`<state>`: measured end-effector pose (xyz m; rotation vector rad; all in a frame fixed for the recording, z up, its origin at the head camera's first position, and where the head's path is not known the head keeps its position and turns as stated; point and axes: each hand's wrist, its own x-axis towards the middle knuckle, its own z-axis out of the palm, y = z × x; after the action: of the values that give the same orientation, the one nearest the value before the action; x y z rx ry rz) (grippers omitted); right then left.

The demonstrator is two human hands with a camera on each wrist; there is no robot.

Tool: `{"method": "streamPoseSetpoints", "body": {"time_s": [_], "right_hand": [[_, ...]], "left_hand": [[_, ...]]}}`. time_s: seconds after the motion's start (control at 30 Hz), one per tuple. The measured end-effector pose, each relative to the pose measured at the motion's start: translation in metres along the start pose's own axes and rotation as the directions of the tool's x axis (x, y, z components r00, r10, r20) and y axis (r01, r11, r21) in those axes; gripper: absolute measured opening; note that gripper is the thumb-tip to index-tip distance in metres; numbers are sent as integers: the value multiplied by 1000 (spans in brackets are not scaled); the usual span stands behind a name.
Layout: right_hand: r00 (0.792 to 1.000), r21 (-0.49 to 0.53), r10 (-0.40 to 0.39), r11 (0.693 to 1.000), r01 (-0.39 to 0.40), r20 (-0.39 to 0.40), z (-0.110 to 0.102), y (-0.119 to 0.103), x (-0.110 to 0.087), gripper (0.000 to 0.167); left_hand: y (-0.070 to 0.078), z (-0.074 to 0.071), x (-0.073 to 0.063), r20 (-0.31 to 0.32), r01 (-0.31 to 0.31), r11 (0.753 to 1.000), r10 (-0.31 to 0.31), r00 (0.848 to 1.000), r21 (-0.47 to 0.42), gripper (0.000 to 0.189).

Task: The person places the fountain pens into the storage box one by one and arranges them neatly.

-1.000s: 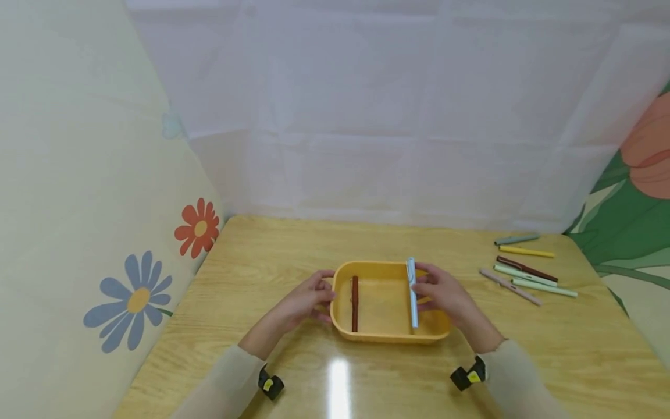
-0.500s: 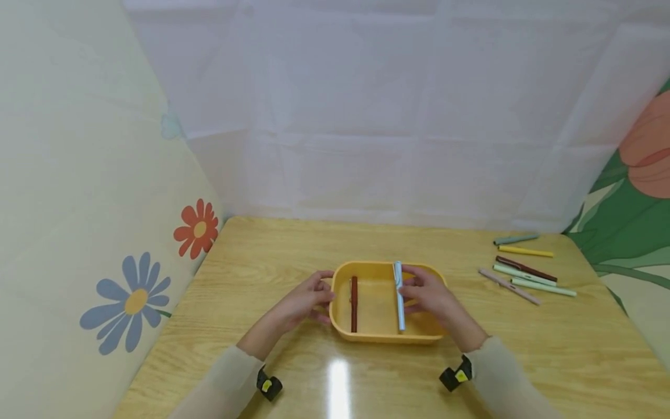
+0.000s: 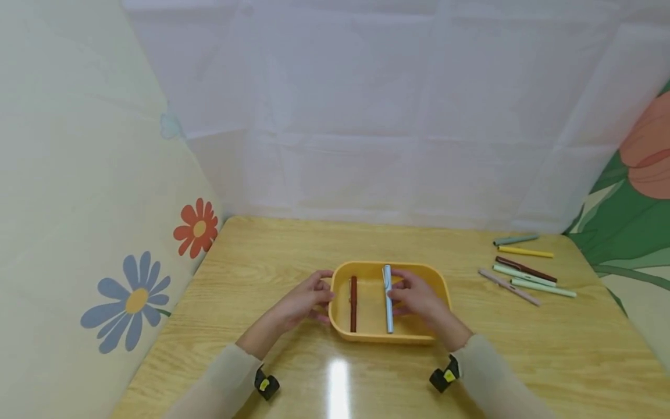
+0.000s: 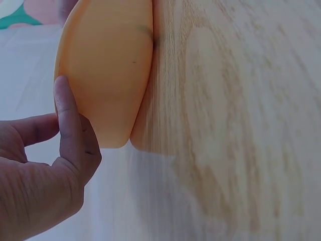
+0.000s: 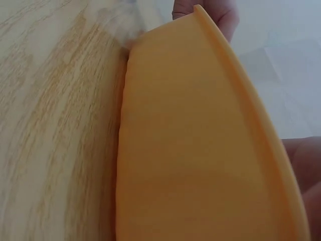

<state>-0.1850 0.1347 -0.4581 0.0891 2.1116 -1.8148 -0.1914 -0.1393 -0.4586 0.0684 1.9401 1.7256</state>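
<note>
A yellow-orange rectangular tray (image 3: 377, 337) with rounded corners stands on the wooden table. My left hand (image 3: 309, 299) grips its left rim; in the left wrist view the thumb and fingers pinch the tray wall (image 4: 110, 75). Inside the tray, toward the left, lies a dark red-brown capped pen (image 3: 353, 305), pointing front to back. Over the tray's middle my right hand (image 3: 419, 299) pinches a light blue capped pen (image 3: 389, 308), roughly parallel to the brown one. The right wrist view shows mostly the tray's outer wall (image 5: 190, 125), which hides that pen.
Several loose pens lie on the right of the table: a grey-green pen (image 3: 515, 239), a yellow pen (image 3: 525, 252), a dark brown pen (image 3: 526, 269), pale green pens (image 3: 544, 288) and a pinkish pen (image 3: 509, 286). A white cloth (image 3: 366, 116) hangs behind the table.
My right hand has carried the light blue pen leftward and slightly nearer within the tray, toward the brown pen. My left hand keeps its grip on the rim.
</note>
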Motion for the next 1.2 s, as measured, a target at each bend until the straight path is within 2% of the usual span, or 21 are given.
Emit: {"method": "streamPoseSetpoints", "body": {"time_s": [0.13,0.57,0.77,1.2], "right_hand": [[1000,13,8,1000,-8,1,5,0,3,57],[998,-54,60,997,-58,29,31,0,12,57],[996,-47,75,996,-73,40,35,1,16,57],[994,-109,95,990,-89,45,44,0,23,57]], "left_hand": [[1,0,1,-6,-2,1000,2,1000,0,55],[0,1,-2,3,-8,1000,8,1000,9,55],[1,3,0,-6,-18,1000,18,1000,6,56],[3,3,-1,-23,-3,1000,4,1000,16,54]]}}
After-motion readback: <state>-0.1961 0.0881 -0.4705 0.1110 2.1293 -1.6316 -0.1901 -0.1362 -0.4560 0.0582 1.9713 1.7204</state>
